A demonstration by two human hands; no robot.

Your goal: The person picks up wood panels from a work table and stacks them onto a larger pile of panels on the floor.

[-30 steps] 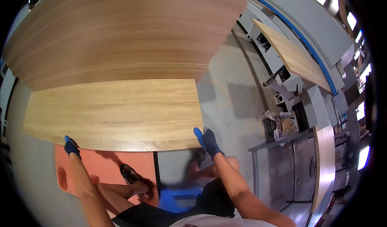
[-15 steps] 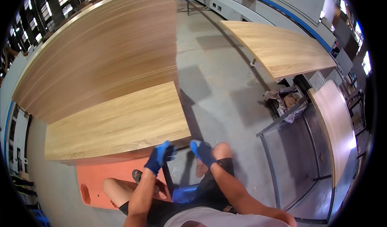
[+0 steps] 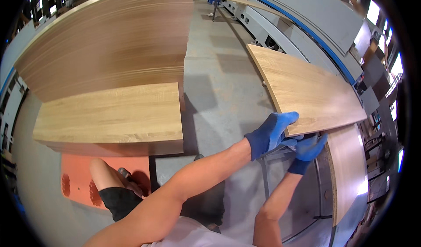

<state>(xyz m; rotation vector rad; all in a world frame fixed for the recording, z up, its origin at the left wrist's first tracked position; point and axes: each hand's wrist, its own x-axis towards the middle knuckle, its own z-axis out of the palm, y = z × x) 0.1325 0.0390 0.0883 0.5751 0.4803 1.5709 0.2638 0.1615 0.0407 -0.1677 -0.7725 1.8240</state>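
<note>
My left hand, in a blue glove, grips the near left corner of a light wood-grain panel. Its thumb lies on the top face and its fingers go under the edge. Just below the panel's near edge is my right hand, also gloved in blue, with thumb and fingers apart; whether it touches the panel's underside cannot be made out. The panel lies flat, sloping away to the right.
A tall stack of boards rises at the left behind a lower wood-grain stack. Beneath is an orange board. Another pale board rests on a metal frame at right. A long grey machine runs behind.
Both hands have swung from in front of my body to the panel on the right. My left hand has taken hold of its corner. The view has shifted to the right.
</note>
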